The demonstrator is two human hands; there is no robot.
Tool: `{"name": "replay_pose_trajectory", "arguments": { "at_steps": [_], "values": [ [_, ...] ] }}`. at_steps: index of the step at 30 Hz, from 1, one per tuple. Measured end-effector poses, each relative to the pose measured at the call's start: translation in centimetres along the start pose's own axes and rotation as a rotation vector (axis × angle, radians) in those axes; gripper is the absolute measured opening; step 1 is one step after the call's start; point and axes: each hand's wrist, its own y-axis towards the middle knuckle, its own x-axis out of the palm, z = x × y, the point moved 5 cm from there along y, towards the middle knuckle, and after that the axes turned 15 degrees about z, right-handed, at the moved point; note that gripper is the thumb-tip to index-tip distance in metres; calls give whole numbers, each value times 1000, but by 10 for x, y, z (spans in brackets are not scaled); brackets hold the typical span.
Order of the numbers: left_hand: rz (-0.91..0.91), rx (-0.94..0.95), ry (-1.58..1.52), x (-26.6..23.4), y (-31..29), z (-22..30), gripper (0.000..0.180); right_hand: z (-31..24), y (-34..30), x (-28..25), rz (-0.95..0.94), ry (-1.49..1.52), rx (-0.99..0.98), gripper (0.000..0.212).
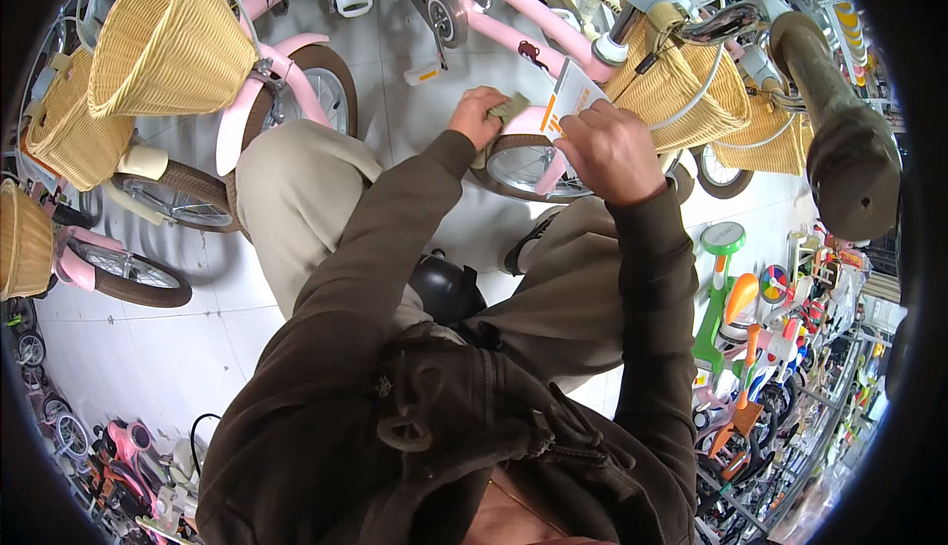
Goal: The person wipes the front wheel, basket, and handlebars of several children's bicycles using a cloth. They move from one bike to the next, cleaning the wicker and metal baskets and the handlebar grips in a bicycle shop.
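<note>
My left hand (pixel 476 117) is closed on a greenish-grey cloth (pixel 510 110), which lies against the pink front fender (pixel 530 120) of a small bicycle. Below the fender, the spoked wheel (pixel 513 166) with its brown tyre shows. My right hand (pixel 614 152) has its fingers curled at the lower edge of a white card (pixel 577 92) with orange marks, just over the fork. Part of the wheel is hidden behind this hand. The pink frame (pixel 523 39) stretches away to the upper left, and a wicker basket (pixel 681 86) hangs at its front.
At the left stand more pink bicycles with wicker baskets (pixel 168 37). A dark handlebar grip (pixel 851 185) juts in at the upper right. A green scooter (pixel 713 318) and crowded toys line the right side. A black rounded object (pixel 446 288) sits between my legs on the tiled floor (pixel 168 357).
</note>
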Motion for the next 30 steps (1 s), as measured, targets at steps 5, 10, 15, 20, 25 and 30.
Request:
{"name": "replay_pose_trajectory", "arguments": {
  "at_steps": [5, 10, 15, 20, 25, 30],
  "values": [
    [-39, -252, 200, -11, -8, -32, 32, 0, 0, 1, 22, -35, -19, 21],
    [36, 120, 209, -7, -18, 2, 35, 2, -3, 4, 3, -49, -1, 20],
    [61, 178, 293, -8, -20, 14, 24, 1, -4, 3, 6, -58, -2, 20],
    [112, 138, 282, -6, -28, 15, 25, 2, -4, 5, -17, -65, 13, 21],
    [36, 117, 214, -3, -28, 13, 35, 3, -4, 7, -10, -67, 16, 21],
    [-9, 81, 294, 4, -12, 5, 29, 3, -3, 8, -13, -86, 15, 21]
  ]
}}
